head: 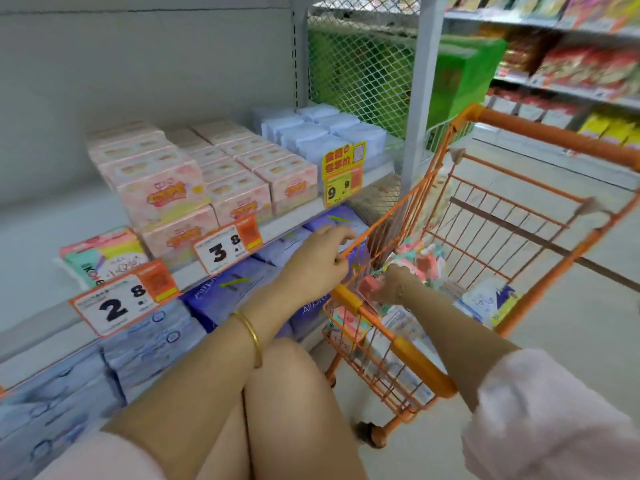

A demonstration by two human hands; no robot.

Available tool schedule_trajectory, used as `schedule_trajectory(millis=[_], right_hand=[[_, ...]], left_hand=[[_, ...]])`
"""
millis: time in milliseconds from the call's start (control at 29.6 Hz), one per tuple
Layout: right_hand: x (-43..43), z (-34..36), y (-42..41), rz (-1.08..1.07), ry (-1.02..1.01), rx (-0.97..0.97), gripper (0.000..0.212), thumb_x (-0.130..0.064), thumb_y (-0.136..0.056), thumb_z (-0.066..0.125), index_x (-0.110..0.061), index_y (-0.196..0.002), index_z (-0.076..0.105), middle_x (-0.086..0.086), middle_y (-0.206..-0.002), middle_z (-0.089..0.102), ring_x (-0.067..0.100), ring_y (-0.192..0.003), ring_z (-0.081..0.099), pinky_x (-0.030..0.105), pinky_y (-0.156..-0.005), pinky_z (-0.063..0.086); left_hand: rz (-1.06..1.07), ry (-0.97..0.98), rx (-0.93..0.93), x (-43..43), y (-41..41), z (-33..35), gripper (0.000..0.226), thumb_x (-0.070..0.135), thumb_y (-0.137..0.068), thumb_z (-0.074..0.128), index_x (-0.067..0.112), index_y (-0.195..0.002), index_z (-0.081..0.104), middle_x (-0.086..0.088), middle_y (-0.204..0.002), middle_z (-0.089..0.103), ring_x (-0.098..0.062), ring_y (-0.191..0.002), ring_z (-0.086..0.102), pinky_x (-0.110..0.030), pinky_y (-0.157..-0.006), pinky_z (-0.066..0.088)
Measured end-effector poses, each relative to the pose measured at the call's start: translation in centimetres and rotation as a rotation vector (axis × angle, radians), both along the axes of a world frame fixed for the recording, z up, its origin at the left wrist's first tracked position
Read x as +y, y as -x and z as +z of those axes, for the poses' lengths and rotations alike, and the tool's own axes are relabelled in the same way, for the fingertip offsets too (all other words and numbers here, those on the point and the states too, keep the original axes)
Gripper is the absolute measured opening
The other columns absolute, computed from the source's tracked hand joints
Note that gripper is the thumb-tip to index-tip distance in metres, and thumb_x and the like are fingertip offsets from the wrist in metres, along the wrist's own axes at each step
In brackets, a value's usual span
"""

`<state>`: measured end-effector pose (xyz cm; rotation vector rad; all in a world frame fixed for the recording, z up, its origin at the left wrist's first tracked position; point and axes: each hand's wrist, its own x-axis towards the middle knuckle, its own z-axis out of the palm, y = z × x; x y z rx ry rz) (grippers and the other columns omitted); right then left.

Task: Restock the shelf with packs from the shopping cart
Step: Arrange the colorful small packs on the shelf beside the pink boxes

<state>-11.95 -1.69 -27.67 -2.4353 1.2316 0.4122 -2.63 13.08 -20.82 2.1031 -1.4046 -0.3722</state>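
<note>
Packs (420, 259) in pink and teal lay heaped in the orange wire shopping cart (540, 216), which stood on the pale floor (571, 327) just beside the shelf (287, 221). The right hand (394, 282) reached down into the cart and grasped one pink pack (370, 287) by its end. The left hand (320, 261), with a gold bangle (249, 336) on its wrist, had its fingers curled over the cart's top wire.

Price tags hung along the shelf edge: an orange-bordered "28" tag (124, 301), a "38" tag (227, 249) and a yellow "99" tag (341, 181); their small print was too blurred to read. Behind the first lay a teal and pink pack (100, 256) lettered "KO", the rest unclear. Stacked pink boxes (166, 192) and pale blue packs (322, 133) filled the same tier. On the tier below sat purple packs (225, 289) with white script beginning "Air", and light blue packs (145, 344).

A wire mesh panel (356, 71) closed the shelf's end, with a green box (460, 67) beyond it, and a far aisle held red and yellow packets (588, 67)
</note>
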Motion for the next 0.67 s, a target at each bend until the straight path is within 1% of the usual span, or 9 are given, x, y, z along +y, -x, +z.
schedule_trajectory(millis=[101, 169, 202, 270, 304, 371, 506, 607, 675], right_hand=[[0.0, -1.8, -0.5, 0.004, 0.154, 0.074, 0.031, -0.040, -0.086, 0.062, -0.016, -0.088, 0.042, 0.007, -0.073, 0.035, 0.024, -0.081, 0.044, 0.032, -0.067, 0.040], [0.0, -1.5, -0.9, -0.005, 0.110, 0.034, 0.044, -0.042, -0.083, 0.065, -0.021, -0.069, 0.029, 0.007, -0.065, 0.025, 0.020, -0.061, 0.035, 0.026, -0.051, 0.032], [-0.1, -0.6, -1.0, -0.020, 0.068, 0.004, 0.044, -0.039, -0.082, 0.067, -0.022, -0.067, 0.029, 0.009, -0.066, 0.030, 0.019, -0.058, 0.035, 0.024, -0.049, 0.029], [-0.4, 1.7, -0.4, -0.026, 0.014, -0.050, 0.032, -0.036, -0.076, 0.073, -0.015, -0.088, 0.052, 0.012, -0.087, 0.050, 0.022, -0.075, 0.050, 0.025, -0.060, 0.042], [-0.6, 3.0, 0.4, -0.034, 0.018, -0.104, 0.047, -0.036, -0.073, 0.077, -0.010, -0.104, 0.054, 0.013, -0.102, 0.051, 0.025, -0.088, 0.053, 0.030, -0.071, 0.047], [0.1, 6.0, 2.1, 0.024, 0.102, -0.272, 0.063, -0.034, -0.068, 0.080, -0.010, -0.118, 0.049, 0.012, -0.115, 0.046, 0.030, -0.101, 0.050, 0.036, -0.084, 0.047], [3.6, 10.2, 2.9, 0.337, 0.262, -0.521, 0.065, -0.039, -0.064, 0.081, -0.017, -0.117, 0.051, -0.003, -0.103, 0.049, 0.020, -0.098, 0.049, 0.025, -0.076, 0.031], [7.1, 12.1, 1.6, 0.447, 0.222, -0.722, 0.070, -0.029, -0.063, 0.084, -0.014, -0.122, 0.050, 0.003, -0.114, 0.051, 0.018, -0.106, 0.047, 0.020, -0.080, 0.031], [9.7, 13.1, 0.5, 0.506, 0.175, -0.811, 0.072, -0.022, -0.064, 0.083, -0.011, -0.127, 0.048, 0.006, -0.122, 0.048, 0.018, -0.114, 0.043, 0.016, -0.085, 0.029]], left_hand=[[-0.014, -0.032, -0.008, -0.1, -0.3, 0.0, 0.045, 0.004, -0.094, 0.045, 0.012, -0.138, 0.039, -0.010, -0.134, 0.043, -0.022, -0.106, 0.051, -0.037, -0.093, 0.042], [-0.023, -0.034, -0.011, 0.0, -0.5, 0.0, 0.045, 0.005, -0.093, 0.047, 0.011, -0.137, 0.040, -0.010, -0.132, 0.044, -0.020, -0.106, 0.051, -0.032, -0.091, 0.042], [-0.023, -0.029, 0.000, 0.1, -0.5, 0.2, 0.044, 0.005, -0.093, 0.047, 0.011, -0.137, 0.040, -0.009, -0.131, 0.045, -0.020, -0.105, 0.052, -0.029, -0.089, 0.041], [-0.004, 0.004, 0.068, 0.3, -0.5, 0.6, 0.042, 0.008, -0.095, 0.047, 0.012, -0.136, 0.042, -0.008, -0.130, 0.047, -0.018, -0.102, 0.054, -0.026, -0.087, 0.041], [0.018, 0.034, 0.119, 0.5, -0.6, 1.0, 0.040, 0.010, -0.095, 0.049, 0.012, -0.134, 0.043, -0.008, -0.130, 0.048, -0.017, -0.100, 0.054, -0.025, -0.085, 0.041], [0.069, 0.100, 0.260, 0.9, -0.6, 2.1, 0.036, 0.016, -0.095, 0.051, 0.012, -0.131, 0.047, -0.008, -0.127, 0.052, -0.013, -0.097, 0.053, -0.020, -0.077, 0.043], [0.109, 0.081, 0.607, 2.1, -0.8, 5.1, 0.033, 0.037, -0.094, 0.051, 0.019, -0.121, 0.047, -0.003, -0.119, 0.056, -0.009, -0.091, 0.057, -0.021, -0.068, 0.046], [0.154, 0.107, 0.547, 4.2, -1.9, 6.4, 0.040, 0.041, -0.085, 0.062, 0.020, -0.117, 0.050, 0.001, -0.115, 0.060, -0.010, -0.096, 0.060, -0.021, -0.067, 0.047], [0.217, 0.165, 0.511, 6.5, -3.2, 7.1, 0.043, 0.034, -0.083, 0.068, 0.015, -0.119, 0.054, -0.003, -0.112, 0.064, -0.010, -0.089, 0.061, -0.013, -0.060, 0.046]])
